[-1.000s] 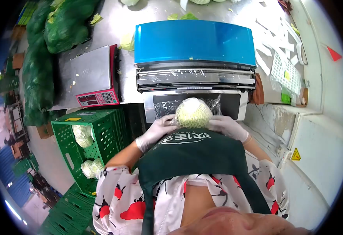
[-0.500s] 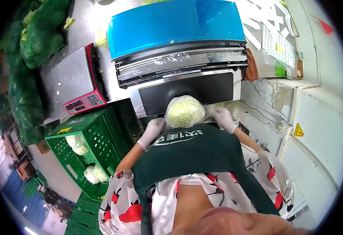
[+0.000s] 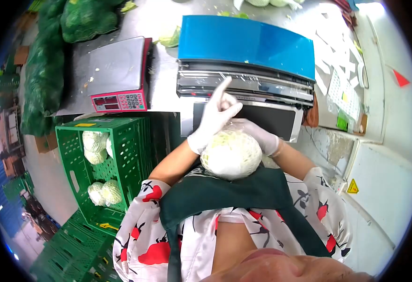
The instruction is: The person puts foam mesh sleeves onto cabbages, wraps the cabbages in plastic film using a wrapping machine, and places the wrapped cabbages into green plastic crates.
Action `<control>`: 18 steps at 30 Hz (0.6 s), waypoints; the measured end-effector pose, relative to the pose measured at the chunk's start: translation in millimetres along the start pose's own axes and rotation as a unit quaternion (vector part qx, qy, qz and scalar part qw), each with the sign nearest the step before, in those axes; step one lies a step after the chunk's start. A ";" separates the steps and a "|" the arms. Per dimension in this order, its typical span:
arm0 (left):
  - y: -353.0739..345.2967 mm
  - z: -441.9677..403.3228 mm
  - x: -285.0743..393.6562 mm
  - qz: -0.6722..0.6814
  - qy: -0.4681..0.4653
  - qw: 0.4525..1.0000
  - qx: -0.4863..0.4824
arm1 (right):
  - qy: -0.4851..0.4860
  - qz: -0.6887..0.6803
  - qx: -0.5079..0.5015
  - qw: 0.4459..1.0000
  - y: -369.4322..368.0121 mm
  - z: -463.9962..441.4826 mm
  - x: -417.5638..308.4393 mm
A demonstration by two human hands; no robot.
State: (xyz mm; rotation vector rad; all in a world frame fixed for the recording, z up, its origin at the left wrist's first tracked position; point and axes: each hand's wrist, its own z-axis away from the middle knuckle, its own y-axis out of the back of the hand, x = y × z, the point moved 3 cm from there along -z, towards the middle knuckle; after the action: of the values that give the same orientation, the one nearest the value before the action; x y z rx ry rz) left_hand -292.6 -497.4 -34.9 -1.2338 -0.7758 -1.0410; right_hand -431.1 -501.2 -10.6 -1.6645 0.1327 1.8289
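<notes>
At nine o'clock from the round, netted cabbage (image 3: 232,157), a perforated green plastic crate (image 3: 131,145) holds similar heads (image 3: 110,191); at ten, a scale (image 3: 116,68) has a flat metal pan. The cabbage sits before the cloth apron (image 3: 234,191); at twelve, the wrapper (image 3: 248,44) bears a glossy blue cover. The gloved left hand (image 3: 215,115), at eleven, points its index finger, the others bent. The gloved right hand (image 3: 255,134), past one, touches the cabbage's far side; whether it pinches, I cannot tell. The apron's lettering is mostly hidden; past three, a yellow triangle (image 3: 352,186) warns.
</notes>
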 end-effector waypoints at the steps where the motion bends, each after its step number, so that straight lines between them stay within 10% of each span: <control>1: 3.1 1.7 -10.0 0.007 -0.038 0.999 -0.018 | -0.058 0.159 0.140 0.976 30.2 4.7 34.4; 2: 7.3 10.5 2.0 -0.068 -0.064 0.992 -0.088 | 0.000 0.459 0.230 0.858 32.1 -2.8 -17.0; 3: 14.2 26.1 1.8 0.130 0.100 0.976 -0.144 | 0.084 0.638 0.294 0.707 47.9 -9.6 -41.3; 4: 17.9 46.3 1.5 0.320 0.259 0.891 -0.193 | 0.141 0.644 0.342 0.670 64.9 -25.0 -69.2; 6: 33.0 68.7 -4.1 0.443 0.309 0.814 -0.213 | 0.257 0.639 0.337 0.642 97.4 -68.5 -96.3; 13: 146.0 161.7 59.7 0.405 -0.025 0.903 0.140 | 0.067 0.800 0.199 0.562 180.3 -177.3 -35.3; 18: 294.9 338.0 60.5 0.136 -0.124 0.760 0.623 | 0.074 0.770 0.192 0.604 184.8 -175.1 -39.5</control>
State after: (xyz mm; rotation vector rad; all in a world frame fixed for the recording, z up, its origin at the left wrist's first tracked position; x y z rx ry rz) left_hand 25.7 -175.9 -22.3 -0.2577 -1.1555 0.0373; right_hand -378.5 -746.1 -70.7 -1.2282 2.4952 2.2700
